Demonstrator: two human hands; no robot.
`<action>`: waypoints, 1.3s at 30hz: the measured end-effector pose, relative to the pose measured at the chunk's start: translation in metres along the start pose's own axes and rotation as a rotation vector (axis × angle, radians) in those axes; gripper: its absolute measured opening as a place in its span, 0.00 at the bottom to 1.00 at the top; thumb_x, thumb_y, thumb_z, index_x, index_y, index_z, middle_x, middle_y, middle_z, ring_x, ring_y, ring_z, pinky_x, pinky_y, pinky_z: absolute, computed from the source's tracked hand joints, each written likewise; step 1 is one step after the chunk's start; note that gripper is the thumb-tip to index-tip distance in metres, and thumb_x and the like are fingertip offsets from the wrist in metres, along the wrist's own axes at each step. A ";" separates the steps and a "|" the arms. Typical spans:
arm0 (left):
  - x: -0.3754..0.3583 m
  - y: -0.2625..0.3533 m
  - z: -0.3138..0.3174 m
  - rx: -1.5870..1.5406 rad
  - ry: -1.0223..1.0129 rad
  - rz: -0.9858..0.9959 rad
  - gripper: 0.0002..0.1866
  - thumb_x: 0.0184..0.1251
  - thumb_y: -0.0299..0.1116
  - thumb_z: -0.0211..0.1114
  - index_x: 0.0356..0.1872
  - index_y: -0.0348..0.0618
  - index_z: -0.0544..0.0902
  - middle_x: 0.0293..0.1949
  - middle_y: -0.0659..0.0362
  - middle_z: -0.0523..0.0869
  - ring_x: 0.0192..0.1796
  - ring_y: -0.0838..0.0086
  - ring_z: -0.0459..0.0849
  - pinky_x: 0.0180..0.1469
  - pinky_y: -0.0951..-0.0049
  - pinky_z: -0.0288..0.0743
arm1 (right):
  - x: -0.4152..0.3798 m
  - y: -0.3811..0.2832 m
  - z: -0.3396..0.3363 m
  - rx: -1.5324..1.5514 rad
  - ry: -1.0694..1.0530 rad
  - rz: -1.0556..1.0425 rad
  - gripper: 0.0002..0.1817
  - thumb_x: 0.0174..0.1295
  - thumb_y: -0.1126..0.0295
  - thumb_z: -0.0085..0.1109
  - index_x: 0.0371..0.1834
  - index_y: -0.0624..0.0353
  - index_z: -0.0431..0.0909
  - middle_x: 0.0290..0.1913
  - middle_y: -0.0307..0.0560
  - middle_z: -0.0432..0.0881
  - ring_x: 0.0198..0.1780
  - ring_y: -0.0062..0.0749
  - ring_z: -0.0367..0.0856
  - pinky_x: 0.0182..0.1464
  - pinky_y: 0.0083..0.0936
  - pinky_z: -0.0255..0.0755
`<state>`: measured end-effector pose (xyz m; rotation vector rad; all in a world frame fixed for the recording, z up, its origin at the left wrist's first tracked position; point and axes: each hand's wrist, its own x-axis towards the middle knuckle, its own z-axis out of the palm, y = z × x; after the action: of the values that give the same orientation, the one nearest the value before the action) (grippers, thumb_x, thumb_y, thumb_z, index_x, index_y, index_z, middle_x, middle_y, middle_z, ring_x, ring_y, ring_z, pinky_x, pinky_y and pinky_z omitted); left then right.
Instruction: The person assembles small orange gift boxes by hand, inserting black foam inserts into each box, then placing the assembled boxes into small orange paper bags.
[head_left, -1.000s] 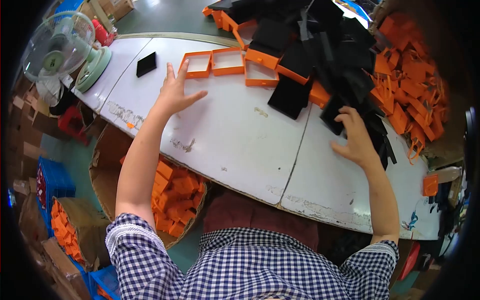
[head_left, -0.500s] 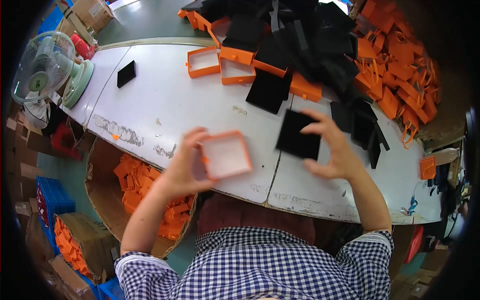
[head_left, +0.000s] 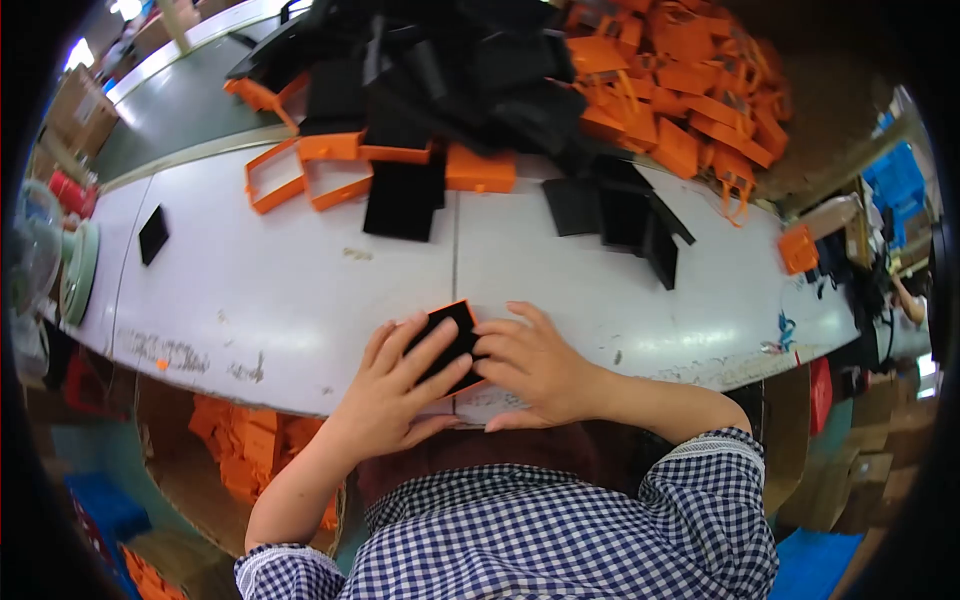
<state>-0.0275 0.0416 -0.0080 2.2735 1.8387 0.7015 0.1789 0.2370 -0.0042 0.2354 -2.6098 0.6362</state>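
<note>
A shallow orange box (head_left: 467,308) with a black pad (head_left: 437,362) over its opening is between my hands at the table's near edge. My left hand (head_left: 395,385) grips the box from the left, its fingers spread across the pad and its thumb toward the near side. My right hand (head_left: 535,368) holds the right side, fingertips on the pad's edge, thumb low. Most of the orange rim is hidden under my fingers.
Beyond lie an open orange tray (head_left: 340,190), black pads (head_left: 400,205) and a black heap (head_left: 470,90). Orange pieces (head_left: 690,80) pile up at the back right. A carton of orange parts (head_left: 235,440) stands below left. A fan (head_left: 80,270) is at the left.
The black pad has moved from my right hand onto the orange box. Both hands have come together around the box. The view has shifted to the right.
</note>
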 end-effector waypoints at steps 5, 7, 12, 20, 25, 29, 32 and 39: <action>0.006 0.008 0.011 0.178 -0.070 -0.012 0.25 0.64 0.36 0.73 0.64 0.57 0.85 0.75 0.55 0.74 0.78 0.57 0.68 0.80 0.36 0.48 | 0.009 0.058 -0.075 -0.154 0.228 0.059 0.21 0.69 0.58 0.68 0.56 0.61 0.83 0.60 0.53 0.84 0.62 0.46 0.84 0.67 0.44 0.74; 0.007 0.010 0.012 0.132 -0.008 -0.039 0.25 0.64 0.35 0.72 0.64 0.57 0.85 0.73 0.52 0.75 0.77 0.56 0.69 0.80 0.36 0.47 | 0.036 0.097 -0.127 -0.281 0.401 0.409 0.22 0.70 0.64 0.66 0.62 0.65 0.78 0.58 0.56 0.85 0.54 0.43 0.85 0.61 0.33 0.77; -0.001 0.018 0.023 0.071 0.078 -0.170 0.26 0.63 0.36 0.73 0.64 0.53 0.84 0.69 0.48 0.77 0.75 0.53 0.72 0.80 0.37 0.48 | 0.040 0.286 -0.178 -0.616 0.472 0.632 0.39 0.66 0.49 0.69 0.72 0.63 0.69 0.63 0.64 0.81 0.65 0.59 0.80 0.66 0.45 0.74; 0.001 0.023 0.023 0.098 0.125 -0.232 0.26 0.62 0.38 0.74 0.63 0.57 0.85 0.70 0.52 0.78 0.74 0.56 0.73 0.78 0.43 0.56 | 0.088 0.386 -0.194 0.001 0.639 1.087 0.52 0.55 0.45 0.77 0.77 0.67 0.67 0.73 0.62 0.75 0.74 0.49 0.74 0.71 0.40 0.70; 0.002 0.024 0.024 0.080 0.132 -0.218 0.26 0.63 0.38 0.74 0.65 0.57 0.84 0.70 0.53 0.78 0.74 0.56 0.72 0.76 0.45 0.59 | 0.088 0.405 -0.189 0.126 0.670 1.208 0.45 0.56 0.50 0.80 0.72 0.65 0.72 0.69 0.56 0.77 0.69 0.44 0.78 0.66 0.38 0.73; 0.001 0.023 0.025 0.078 0.162 -0.196 0.26 0.61 0.37 0.75 0.63 0.56 0.85 0.69 0.51 0.78 0.72 0.52 0.73 0.75 0.43 0.62 | 0.092 0.352 -0.195 0.220 0.912 1.019 0.34 0.56 0.59 0.79 0.63 0.64 0.76 0.61 0.51 0.81 0.61 0.38 0.81 0.60 0.36 0.76; 0.001 0.023 0.026 0.078 0.156 -0.192 0.26 0.61 0.37 0.75 0.63 0.55 0.85 0.70 0.51 0.77 0.72 0.52 0.73 0.75 0.43 0.63 | 0.084 0.312 -0.235 -0.170 0.808 0.724 0.30 0.58 0.62 0.74 0.61 0.63 0.76 0.59 0.51 0.82 0.61 0.40 0.81 0.58 0.37 0.77; 0.001 0.022 0.025 0.072 0.186 -0.180 0.25 0.64 0.36 0.73 0.64 0.54 0.84 0.70 0.51 0.77 0.72 0.54 0.73 0.74 0.46 0.64 | 0.072 0.189 -0.226 -0.872 0.365 0.243 0.20 0.57 0.73 0.66 0.55 0.56 0.77 0.54 0.53 0.77 0.55 0.52 0.79 0.58 0.44 0.74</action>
<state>0.0030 0.0418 -0.0214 2.1109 2.1521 0.8543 0.1502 0.5060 0.1336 -0.4304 -2.3139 -0.3890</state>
